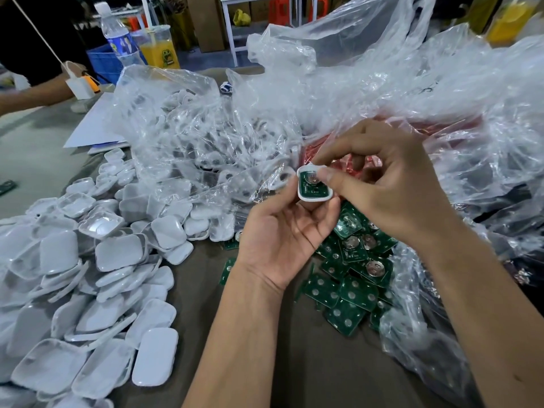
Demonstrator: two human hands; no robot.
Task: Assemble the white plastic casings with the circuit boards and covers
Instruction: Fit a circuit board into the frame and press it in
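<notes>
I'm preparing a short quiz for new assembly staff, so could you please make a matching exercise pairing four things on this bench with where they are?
Things:
1. white casing
2. loose circuit boards
3. pile of white covers
4. orange drink cup

Places:
A. far end of the table, beside a water bottle
B. heaped at the left
C. held in the left hand, right hand pressing a board in
D. piled under the hands

Pairs: 1-C, 2-D, 3-B, 4-A

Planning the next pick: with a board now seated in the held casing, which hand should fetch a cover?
Probably the right hand: it only pinches the board, while the left hand cradles the casing.
</notes>
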